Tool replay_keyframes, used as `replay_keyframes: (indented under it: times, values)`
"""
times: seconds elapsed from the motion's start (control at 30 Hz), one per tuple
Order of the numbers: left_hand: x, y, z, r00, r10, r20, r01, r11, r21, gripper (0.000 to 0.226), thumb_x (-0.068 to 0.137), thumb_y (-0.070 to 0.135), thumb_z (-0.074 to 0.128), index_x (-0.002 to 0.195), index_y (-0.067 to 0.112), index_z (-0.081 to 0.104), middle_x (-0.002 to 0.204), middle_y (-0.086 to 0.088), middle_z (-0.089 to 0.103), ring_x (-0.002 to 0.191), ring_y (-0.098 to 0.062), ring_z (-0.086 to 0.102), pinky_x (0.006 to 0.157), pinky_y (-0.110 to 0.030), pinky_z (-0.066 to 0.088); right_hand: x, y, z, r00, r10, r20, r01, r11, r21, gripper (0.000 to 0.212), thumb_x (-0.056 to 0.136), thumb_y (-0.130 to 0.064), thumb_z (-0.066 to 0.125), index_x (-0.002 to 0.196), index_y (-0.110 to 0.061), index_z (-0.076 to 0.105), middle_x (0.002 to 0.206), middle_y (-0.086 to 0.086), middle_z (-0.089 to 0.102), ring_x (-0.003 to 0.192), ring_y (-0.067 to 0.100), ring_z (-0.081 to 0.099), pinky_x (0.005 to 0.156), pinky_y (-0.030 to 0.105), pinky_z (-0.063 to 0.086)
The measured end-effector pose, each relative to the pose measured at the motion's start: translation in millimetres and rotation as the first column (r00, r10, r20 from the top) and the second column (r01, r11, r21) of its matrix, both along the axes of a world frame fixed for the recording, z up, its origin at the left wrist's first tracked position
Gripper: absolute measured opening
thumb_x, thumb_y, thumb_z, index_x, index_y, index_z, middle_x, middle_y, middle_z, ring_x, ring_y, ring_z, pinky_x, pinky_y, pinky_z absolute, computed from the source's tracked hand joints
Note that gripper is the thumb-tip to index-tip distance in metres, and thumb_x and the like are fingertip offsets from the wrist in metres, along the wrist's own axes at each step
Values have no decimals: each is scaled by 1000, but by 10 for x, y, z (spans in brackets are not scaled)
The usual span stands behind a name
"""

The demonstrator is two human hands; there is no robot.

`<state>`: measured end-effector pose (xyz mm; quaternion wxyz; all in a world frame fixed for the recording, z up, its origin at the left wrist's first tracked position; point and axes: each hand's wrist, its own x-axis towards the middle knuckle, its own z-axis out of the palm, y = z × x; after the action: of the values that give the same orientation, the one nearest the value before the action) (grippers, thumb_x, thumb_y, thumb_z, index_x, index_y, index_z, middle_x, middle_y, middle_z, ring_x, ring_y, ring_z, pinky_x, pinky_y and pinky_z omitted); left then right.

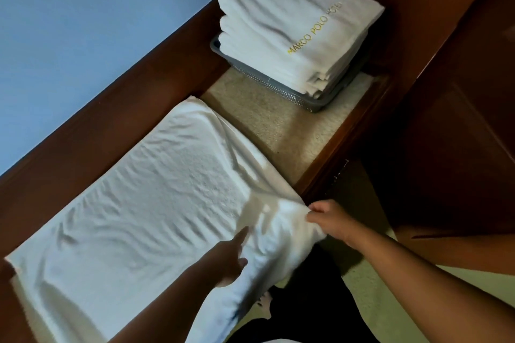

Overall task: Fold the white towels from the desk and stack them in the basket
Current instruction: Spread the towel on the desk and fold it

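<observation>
A large white towel (156, 203) lies spread across the desk, its near edge hanging over the front. My left hand (228, 259) lies flat on the towel near that front edge, fingers straight. My right hand (331, 220) pinches the towel's right front corner at the desk's edge. At the far end of the desk stands a grey perforated basket (278, 89) with a stack of folded white towels (295, 28) rising above its rim; the top one carries yellow lettering.
The desk top (278, 125) is beige stone with a dark wooden frame (111, 108) along the left and a wooden cabinet wall (446, 92) on the right. A blue wall (83, 22) lies beyond. Green carpet (376, 301) is below.
</observation>
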<state>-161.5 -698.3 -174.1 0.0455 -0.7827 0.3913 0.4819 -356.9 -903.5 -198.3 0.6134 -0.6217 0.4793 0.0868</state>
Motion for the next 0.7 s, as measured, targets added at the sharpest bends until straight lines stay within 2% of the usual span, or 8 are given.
replay_keyframes:
  times: [0.1, 0.23, 0.33, 0.43, 0.5, 0.6, 0.67, 0.7]
  values:
    - [37, -6, 8, 1000, 0, -4, 0, 1000, -11, 76, 102, 28, 51, 160, 35, 2, 137, -3, 61, 128, -17, 55, 105, -23, 39, -70, -120, 105, 991, 5, 136, 39, 947, -318, 8, 89, -14, 70, 95, -9, 67, 91, 5, 67, 83, 17, 64, 72, 30, 51]
    - [75, -2, -3, 999, 36, -29, -36, 999, -13, 74, 102, 28, 52, 159, 39, 7, 146, -4, 55, 133, -15, 52, 110, -25, 39, -163, -117, 221, 946, 28, 322, 71, 954, -293, 13, 84, -2, 70, 86, -10, 60, 83, 9, 61, 76, 15, 58, 67, 26, 47]
    - [108, -30, -19, 997, 57, -46, -57, 998, -3, 75, 101, 28, 53, 160, 39, 8, 149, -5, 53, 136, -13, 50, 112, -26, 38, -277, -110, 168, 940, 104, 324, -9, 959, -283, 22, 83, 0, 63, 82, -16, 48, 77, 5, 47, 68, 6, 44, 63, 23, 37]
    - [131, -65, -30, 996, 69, -54, -70, 997, -12, 72, 101, 27, 54, 159, 41, 13, 146, -6, 55, 133, -11, 53, 109, -26, 42, -444, -205, 9, 960, 274, 66, -233, 903, -360, 22, 85, -23, 65, 88, -31, 45, 79, -4, 54, 67, 5, 49, 61, 30, 41]
    - [135, -69, -34, 996, 77, -53, -77, 997, -12, 71, 101, 27, 54, 158, 42, 15, 144, -5, 57, 132, -11, 54, 107, -23, 42, -509, -252, -33, 902, 417, -110, -429, 845, -319, 33, 86, -35, 69, 109, -37, 46, 101, -8, 62, 88, 8, 60, 78, 32, 51]
    - [154, -77, -44, 994, 94, -59, -94, 995, -10, 70, 100, 27, 55, 157, 42, 18, 143, -4, 58, 129, -10, 56, 102, -20, 43, -507, -346, -5, 639, 607, -473, -767, 549, -332, 52, 90, -35, 59, 138, -28, 40, 122, -1, 60, 123, 23, 50, 110, 42, 30]
    - [171, -85, -43, 994, 99, -52, -100, 995, -17, 67, 100, 27, 54, 156, 43, 21, 139, -4, 61, 120, -11, 60, 97, -19, 45, -460, -405, 72, 488, 583, -649, -872, 361, -331, 45, 90, -24, 52, 135, -29, 49, 122, 1, 63, 133, 27, 41, 113, 43, 24]
    - [183, -86, -49, 994, 97, -53, -98, 995, -17, 65, 100, 27, 54, 155, 44, 23, 136, -4, 62, 114, -11, 62, 94, -19, 45, -451, -427, 85, 450, 562, -694, -892, 323, -316, 44, 90, -19, 51, 133, -30, 52, 122, 0, 63, 135, 27, 39, 113, 43, 24]
